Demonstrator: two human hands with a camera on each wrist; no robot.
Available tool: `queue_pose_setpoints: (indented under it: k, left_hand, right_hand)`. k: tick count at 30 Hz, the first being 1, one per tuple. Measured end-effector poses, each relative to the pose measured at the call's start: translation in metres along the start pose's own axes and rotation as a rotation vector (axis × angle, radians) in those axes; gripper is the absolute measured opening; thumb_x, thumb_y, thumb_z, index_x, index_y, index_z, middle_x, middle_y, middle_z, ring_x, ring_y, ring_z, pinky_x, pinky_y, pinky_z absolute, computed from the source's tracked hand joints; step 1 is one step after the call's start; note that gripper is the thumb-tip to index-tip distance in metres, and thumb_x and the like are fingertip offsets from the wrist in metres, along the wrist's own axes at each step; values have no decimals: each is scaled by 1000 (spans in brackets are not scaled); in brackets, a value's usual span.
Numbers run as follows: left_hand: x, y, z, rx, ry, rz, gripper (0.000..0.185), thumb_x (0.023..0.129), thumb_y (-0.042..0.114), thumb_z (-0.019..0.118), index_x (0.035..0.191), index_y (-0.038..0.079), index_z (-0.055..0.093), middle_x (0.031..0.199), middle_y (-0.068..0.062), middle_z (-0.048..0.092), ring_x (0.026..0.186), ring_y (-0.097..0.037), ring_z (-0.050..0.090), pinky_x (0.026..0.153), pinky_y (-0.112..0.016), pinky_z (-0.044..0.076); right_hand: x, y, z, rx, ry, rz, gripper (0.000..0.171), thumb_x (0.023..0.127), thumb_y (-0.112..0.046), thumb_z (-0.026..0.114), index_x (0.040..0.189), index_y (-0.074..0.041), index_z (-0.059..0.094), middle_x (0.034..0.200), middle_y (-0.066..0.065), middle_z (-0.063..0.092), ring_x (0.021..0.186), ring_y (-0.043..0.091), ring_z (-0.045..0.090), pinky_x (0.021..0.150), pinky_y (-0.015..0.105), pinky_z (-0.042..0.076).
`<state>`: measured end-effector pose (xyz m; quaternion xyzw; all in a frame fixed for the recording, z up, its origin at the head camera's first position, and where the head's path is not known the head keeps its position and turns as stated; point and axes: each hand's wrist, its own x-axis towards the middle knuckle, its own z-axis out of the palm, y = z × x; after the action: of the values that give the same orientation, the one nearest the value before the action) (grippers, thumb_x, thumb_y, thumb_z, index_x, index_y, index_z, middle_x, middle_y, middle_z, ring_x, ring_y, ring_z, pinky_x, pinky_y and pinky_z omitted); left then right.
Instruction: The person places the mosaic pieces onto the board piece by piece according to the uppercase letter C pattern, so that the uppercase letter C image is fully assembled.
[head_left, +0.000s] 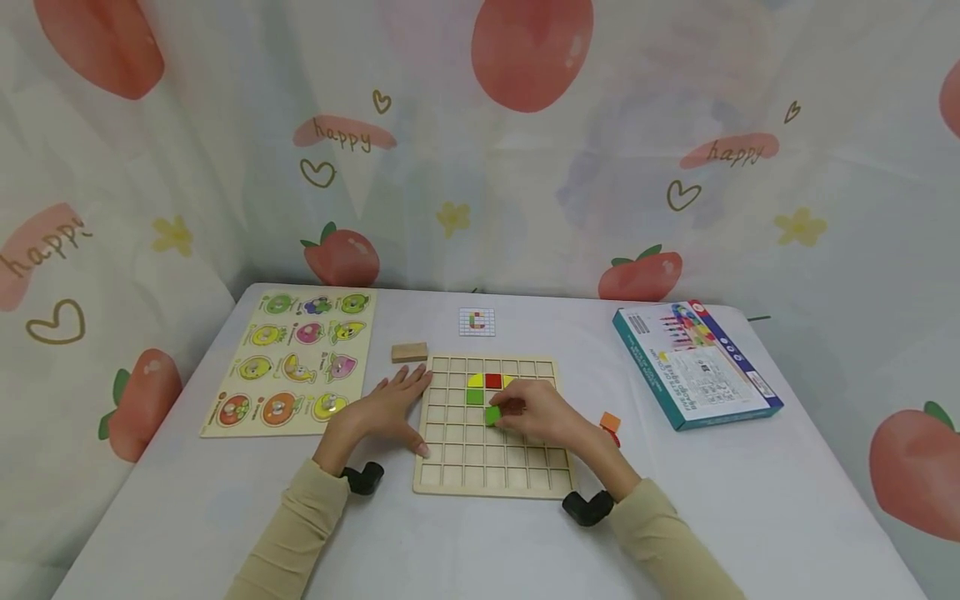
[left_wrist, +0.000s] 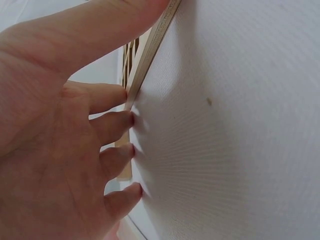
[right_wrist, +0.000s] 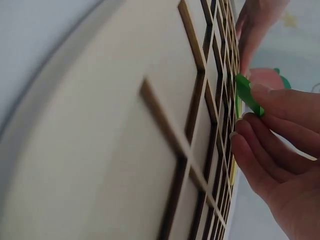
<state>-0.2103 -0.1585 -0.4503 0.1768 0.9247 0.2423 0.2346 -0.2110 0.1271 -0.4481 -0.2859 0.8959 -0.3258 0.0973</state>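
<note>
A wooden grid board (head_left: pixel 450 467) lies on the white table. In its upper cells sit a yellow piece (head_left: pixel 476 381), a red tile (head_left: pixel 492 381) and a green tile (head_left: pixel 475 397). My right hand (head_left: pixel 536 414) pinches a small green tile (head_left: pixel 492 416) over the board's middle cells; the right wrist view shows that green tile (right_wrist: pixel 246 95) at my fingertips (right_wrist: pixel 262 92) against the grid (right_wrist: pixel 190 130). My left hand (head_left: pixel 390 408) rests flat with straight fingers on the table at the board's left edge, and in the left wrist view the fingers (left_wrist: pixel 112 125) touch the cloth beside the board's edge (left_wrist: pixel 150 50).
A fruit peg puzzle (head_left: pixel 292 362) lies at the left. A wooden block (head_left: pixel 408 352) and a small pattern card (head_left: pixel 477 322) sit behind the board. Orange and red pieces (head_left: pixel 611 425) lie right of my hand. A blue box (head_left: pixel 693 362) lies far right.
</note>
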Motion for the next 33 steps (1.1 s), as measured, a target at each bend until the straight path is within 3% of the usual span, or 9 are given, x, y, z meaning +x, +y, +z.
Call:
queue_pose_setpoints:
  k: [19,33]
  left_hand:
    - [-1,1,-1,3,-18,12,119,77,36,91,165,4,17,174,-13,6,161,-37,-4,130,-57,2]
    - [3,-5,1,20,-10,9,121,76,41,91,165,6,17,174,-11,6,161,-35,-4,130,-57,2]
  right_hand:
    - [24,-13,13,-60,-44,0,26,85,-10,84,108,-2,77,90,0,71,80,7,61,72,22,54]
    - [22,-13,10,-113,-40,-25,23,86,-3,79,109,-1,77,98,5,75,87,12,66,78,24,56]
